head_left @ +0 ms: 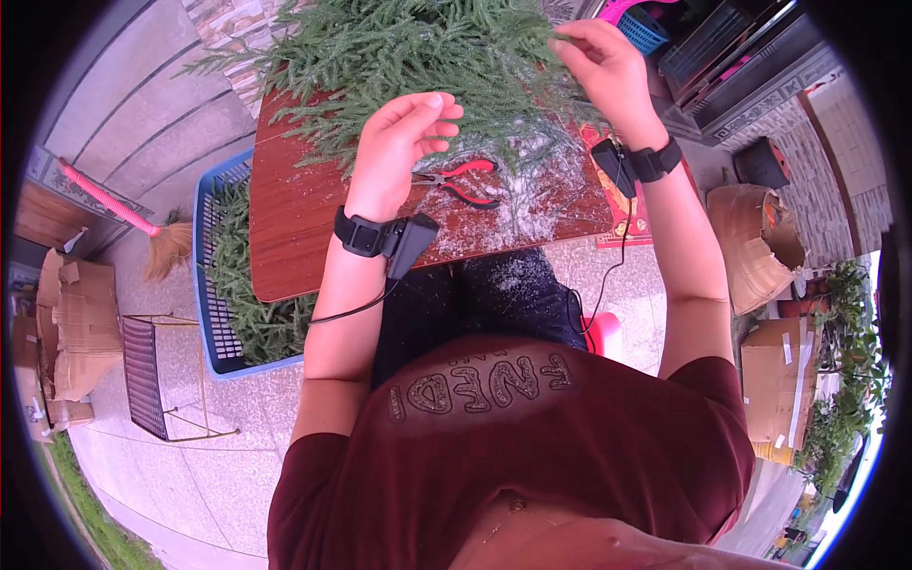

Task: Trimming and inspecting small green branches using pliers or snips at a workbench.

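Observation:
A heap of green artificial pine branches [418, 62], dusted with white flecks, covers the far part of the reddish-brown wooden table [304, 228]. My left hand [399, 138] is raised in front of the heap, its fingers loosely bent and apart, with nothing visible in them. Farther right, my right hand [608, 76] has its thumb and forefinger close together at the heap's right edge. Whether a sprig is between those fingertips I cannot tell. Red-handled pliers [470, 180] lie on the table beside my left hand, their jaws partly behind the wrist.
White flakes [532, 195] are scattered over the table's near right part. Left of it stands a blue plastic basket [204, 285] holding more green branches. A broom [166, 242], a low metal rack [157, 375] and cardboard boxes [81, 323] are farther left. More cartons [774, 380] stand at right.

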Demonstrator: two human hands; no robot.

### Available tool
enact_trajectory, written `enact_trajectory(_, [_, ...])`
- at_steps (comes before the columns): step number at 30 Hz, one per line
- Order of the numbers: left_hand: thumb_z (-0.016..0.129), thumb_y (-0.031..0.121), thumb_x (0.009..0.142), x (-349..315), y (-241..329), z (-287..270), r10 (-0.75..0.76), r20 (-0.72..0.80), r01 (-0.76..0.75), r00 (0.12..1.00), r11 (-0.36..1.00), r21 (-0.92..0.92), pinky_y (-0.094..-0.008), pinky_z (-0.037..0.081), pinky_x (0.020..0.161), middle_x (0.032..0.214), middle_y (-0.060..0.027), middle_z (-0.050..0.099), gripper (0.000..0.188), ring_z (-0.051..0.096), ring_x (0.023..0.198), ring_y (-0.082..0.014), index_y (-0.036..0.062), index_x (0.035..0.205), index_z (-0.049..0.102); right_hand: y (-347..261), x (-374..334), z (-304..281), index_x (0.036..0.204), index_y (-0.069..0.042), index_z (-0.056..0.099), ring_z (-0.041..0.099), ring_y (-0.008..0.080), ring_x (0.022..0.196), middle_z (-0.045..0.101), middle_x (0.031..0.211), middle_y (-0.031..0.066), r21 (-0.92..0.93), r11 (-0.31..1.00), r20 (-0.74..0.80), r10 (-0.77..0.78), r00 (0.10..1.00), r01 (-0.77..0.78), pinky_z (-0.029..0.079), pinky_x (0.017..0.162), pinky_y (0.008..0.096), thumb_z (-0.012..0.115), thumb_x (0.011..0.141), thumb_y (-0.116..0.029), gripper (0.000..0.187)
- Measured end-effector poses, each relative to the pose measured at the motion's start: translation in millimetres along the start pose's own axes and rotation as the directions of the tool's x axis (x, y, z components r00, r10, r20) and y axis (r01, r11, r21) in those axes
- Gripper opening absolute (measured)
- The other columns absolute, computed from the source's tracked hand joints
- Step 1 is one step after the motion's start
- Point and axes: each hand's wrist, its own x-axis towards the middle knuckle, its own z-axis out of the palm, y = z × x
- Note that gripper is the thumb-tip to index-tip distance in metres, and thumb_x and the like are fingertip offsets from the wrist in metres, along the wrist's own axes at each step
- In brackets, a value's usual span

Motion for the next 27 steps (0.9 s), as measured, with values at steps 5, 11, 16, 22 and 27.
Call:
enact_trajectory(5, [0.059,0.03,0.095,4.2,-9.6,11.3,-0.191,-0.034,0.18,0.981,0.961,-0.209,-0.0278,0.05,0.073,0.105,-0.0092,0.067,0.032,0.063,0.087,-0.0146,0.0018,0.109,0.063,-32.0,-32.6,72.1,0.1,-0.006,0.066,0.062,0.0276,0.089,0.061,0.098,0.0085,-0.256,0.826,0.214,-0.459,0.862,0.503,0.053,0.077,0.0342,0.065,0.076,0.001,0.025])
enact_trajectory(11, [0.05,0.035,0.099,25.9,-18.6,-46.0,-0.105,-0.194,0.049,0.975,0.96,-0.276,-0.0362,0.049,0.082,0.106,-0.0081,0.064,0.032,0.06,0.095,-0.0182,0.0059,0.11,0.058,-34.6,-48.4,115.8,0.099,-0.006,0.066,0.063,0.0288,0.091,0.062,0.105,0.0084,-0.137,0.81,0.341,-0.502,0.795,0.57,0.053,0.078,0.0358,0.065,0.076,0.002,0.024])
enact_trajectory(16, [0.041,0.036,0.102,16.8,24.2,-78.9,0.096,-0.388,-0.262,0.917,0.878,-0.401,-0.0446,0.044,0.094,0.111,-0.01,0.061,0.032,0.057,0.103,-0.0242,0.0069,0.108,0.052,-12.4,-44.4,82.9,0.096,-0.006,0.067,0.063,0.0307,0.093,0.064,0.104,0.0098,-0.169,0.898,0.303,-0.346,0.888,0.407,0.053,0.079,0.0361,0.064,0.078,0.001,0.02])
enact_trajectory(22, [0.038,0.04,0.102,9.1,42.5,-77.0,0.193,-0.473,-0.417,0.86,0.801,-0.43,-0.0464,0.043,0.097,0.115,-0.0135,0.059,0.037,0.056,0.108,-0.0292,0.0051,0.108,0.051,9.6,-46.9,65.6,0.102,-0.006,0.067,0.064,0.0211,0.086,0.065,0.097,0.0068,-0.252,0.952,0.299,-0.096,0.949,0.175,0.052,0.074,0.0303,0.064,0.084,-0.002,0.019])
enact_trajectory(27, [0.036,0.041,0.102,7.1,28.9,-43.4,0.119,-0.298,-0.269,0.947,0.802,-0.534,-0.0469,0.044,0.095,0.115,-0.014,0.058,0.04,0.056,0.109,-0.0309,0.0046,0.112,0.051,-33.9,-41.3,100.0,0.109,-0.003,0.065,0.058,0.0113,0.076,0.065,0.089,0.0049,0.542,0.661,0.401,0.34,0.851,-0.52,0.048,0.068,0.0256,0.062,0.09,-0.006,0.019])
